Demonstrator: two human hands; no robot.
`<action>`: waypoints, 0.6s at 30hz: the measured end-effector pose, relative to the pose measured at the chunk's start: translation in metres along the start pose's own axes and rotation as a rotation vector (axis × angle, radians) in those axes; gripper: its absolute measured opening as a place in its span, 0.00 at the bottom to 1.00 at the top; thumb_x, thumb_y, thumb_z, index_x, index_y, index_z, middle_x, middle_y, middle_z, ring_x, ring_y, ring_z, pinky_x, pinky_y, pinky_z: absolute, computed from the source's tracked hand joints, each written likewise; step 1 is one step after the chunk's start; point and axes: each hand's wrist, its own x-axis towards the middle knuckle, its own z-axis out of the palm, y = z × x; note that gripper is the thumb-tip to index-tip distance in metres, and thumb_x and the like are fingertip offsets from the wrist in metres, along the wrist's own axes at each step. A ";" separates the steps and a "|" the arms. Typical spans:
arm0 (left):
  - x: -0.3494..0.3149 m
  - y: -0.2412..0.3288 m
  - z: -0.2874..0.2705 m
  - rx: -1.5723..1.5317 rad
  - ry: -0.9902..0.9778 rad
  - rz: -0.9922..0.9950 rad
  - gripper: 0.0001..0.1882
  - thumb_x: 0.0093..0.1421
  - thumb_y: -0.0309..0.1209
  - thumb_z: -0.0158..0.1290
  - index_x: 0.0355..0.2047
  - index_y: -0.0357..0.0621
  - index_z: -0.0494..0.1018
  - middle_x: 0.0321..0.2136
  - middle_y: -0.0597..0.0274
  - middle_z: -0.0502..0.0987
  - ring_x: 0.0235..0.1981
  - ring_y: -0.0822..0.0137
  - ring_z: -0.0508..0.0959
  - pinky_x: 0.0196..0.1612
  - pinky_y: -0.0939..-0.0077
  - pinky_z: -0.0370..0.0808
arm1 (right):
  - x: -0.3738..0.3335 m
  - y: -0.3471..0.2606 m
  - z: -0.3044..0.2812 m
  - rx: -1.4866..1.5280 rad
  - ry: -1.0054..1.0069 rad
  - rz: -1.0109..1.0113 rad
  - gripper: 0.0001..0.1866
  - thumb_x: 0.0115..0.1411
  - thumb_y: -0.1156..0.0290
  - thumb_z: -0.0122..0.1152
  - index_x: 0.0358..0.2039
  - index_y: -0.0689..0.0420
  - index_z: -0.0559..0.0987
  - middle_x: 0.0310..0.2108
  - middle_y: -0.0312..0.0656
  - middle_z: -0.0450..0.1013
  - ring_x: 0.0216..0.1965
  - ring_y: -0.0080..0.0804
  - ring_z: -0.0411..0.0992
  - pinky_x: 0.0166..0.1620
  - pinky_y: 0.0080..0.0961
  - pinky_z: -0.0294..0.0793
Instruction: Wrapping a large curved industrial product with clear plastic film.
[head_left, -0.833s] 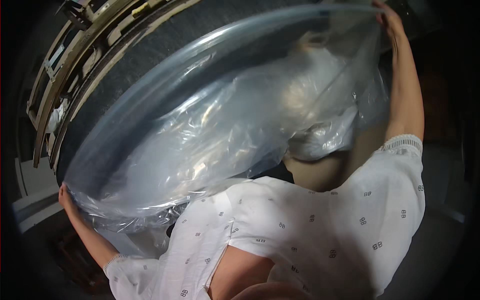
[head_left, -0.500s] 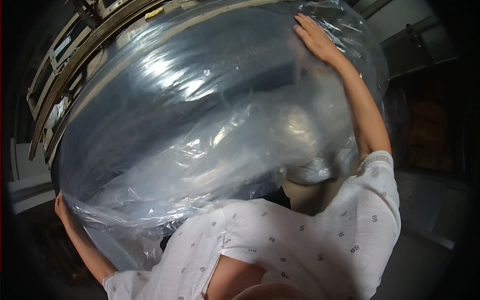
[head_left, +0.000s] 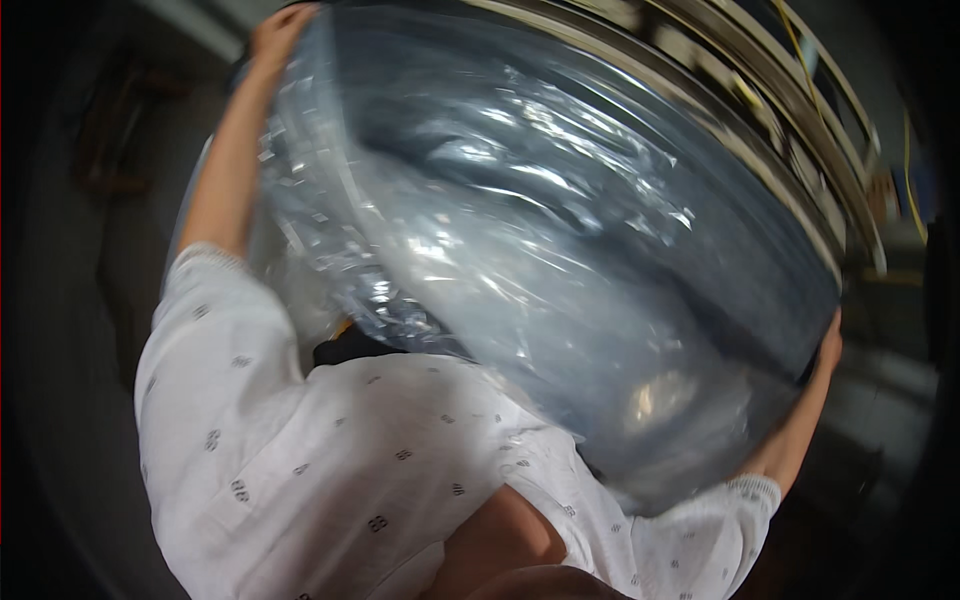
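Note:
A wide sheet of clear plastic film [head_left: 480, 260] lies in glossy wrinkles over a dark surface in front of me. My left hand [head_left: 283, 35] is closed on the film's far left corner, with the arm stretched out. At the right side my right hand [head_left: 830, 345] grips the film's edge; its fingers are partly hidden and blurred. Between the hands the film hangs toward my body, bunched and crinkled along the left.
Beyond the film runs a curved-looking metal rail [head_left: 790, 150] with framework behind it. A small yellow piece [head_left: 747, 92] lies there, and a yellow cord [head_left: 912, 185] hangs at the right. Dark floor shows at the left.
My view has swung to the left. My left hand has moved from the near left edge to the far left corner; my right hand has left the film's top and come to its right edge.

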 end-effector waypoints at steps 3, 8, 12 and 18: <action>-0.012 0.045 0.024 -0.303 0.136 0.051 0.08 0.53 0.30 0.52 0.29 0.38 0.76 0.22 0.68 0.75 0.24 0.76 0.70 0.29 0.82 0.68 | -0.078 -0.099 -0.022 -0.498 0.436 -0.364 0.23 0.61 0.54 0.38 0.48 0.56 0.69 0.43 0.51 0.68 0.45 0.48 0.66 0.46 0.37 0.65; -0.011 0.030 0.016 -0.347 0.149 0.032 0.10 0.52 0.31 0.53 0.29 0.37 0.76 0.23 0.66 0.76 0.26 0.76 0.72 0.30 0.81 0.68 | -0.226 -0.299 0.037 0.381 0.384 -1.108 0.12 0.59 0.65 0.49 0.38 0.60 0.73 0.37 0.46 0.66 0.39 0.37 0.66 0.43 0.29 0.65; -0.013 0.046 0.018 -0.491 0.201 0.069 0.10 0.52 0.32 0.53 0.29 0.37 0.76 0.22 0.67 0.75 0.24 0.76 0.71 0.28 0.81 0.67 | -0.374 -0.427 0.087 0.692 -0.027 -1.288 0.17 0.54 0.60 0.57 0.37 0.60 0.73 0.35 0.45 0.67 0.37 0.37 0.66 0.41 0.27 0.66; -0.012 0.051 0.026 -0.442 0.231 0.075 0.09 0.53 0.31 0.52 0.32 0.40 0.75 0.24 0.66 0.75 0.26 0.74 0.71 0.30 0.81 0.68 | -0.503 -0.553 0.144 0.568 -0.033 -1.232 0.23 0.47 0.54 0.59 0.36 0.61 0.75 0.37 0.48 0.67 0.42 0.44 0.66 0.42 0.37 0.65</action>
